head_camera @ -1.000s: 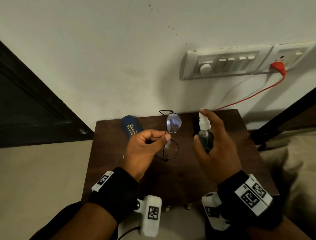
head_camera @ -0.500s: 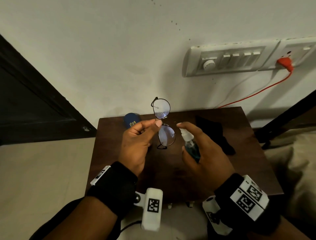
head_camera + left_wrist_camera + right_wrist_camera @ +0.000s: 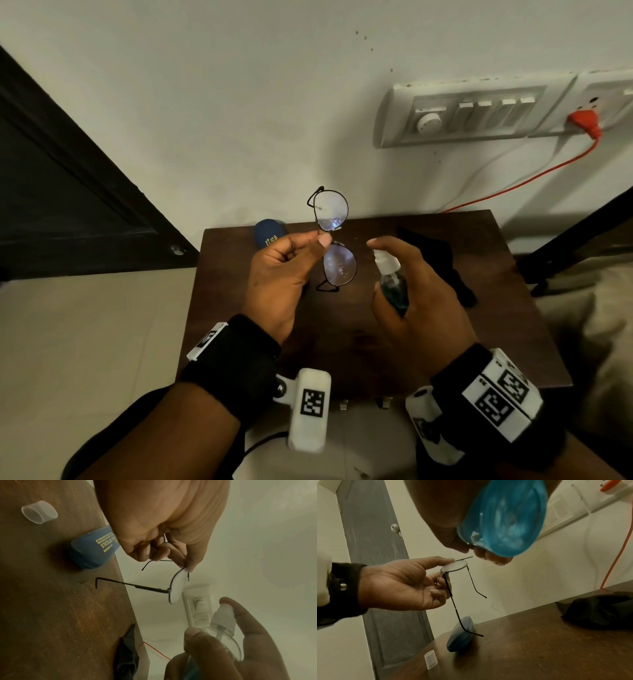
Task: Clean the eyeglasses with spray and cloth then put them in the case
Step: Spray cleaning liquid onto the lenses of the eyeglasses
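The eyeglasses [image 3: 332, 240] hang in the air above the table [image 3: 496, 329], standing on end, 1 lens above the other, arms open. The left hand [image 3: 284, 270] pinches their middle. The right hand [image 3: 421, 291] holds the spray bottle [image 3: 390, 277] with blue liquid inside, nozzle facing the lenses. The blue case [image 3: 269, 233] lies shut.

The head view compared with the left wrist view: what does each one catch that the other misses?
Only the head view shows droplets on both lenses of the eyeglasses, the black wristbands with their cameras, and the orange plug in the wall socket.

Only the left wrist view shows a clear plastic cap lying on the table and the gold lettering on the blue case close up.

Both show the left hand pinching the eyeglasses, the right hand gripping the spray bottle, and the black cloth.
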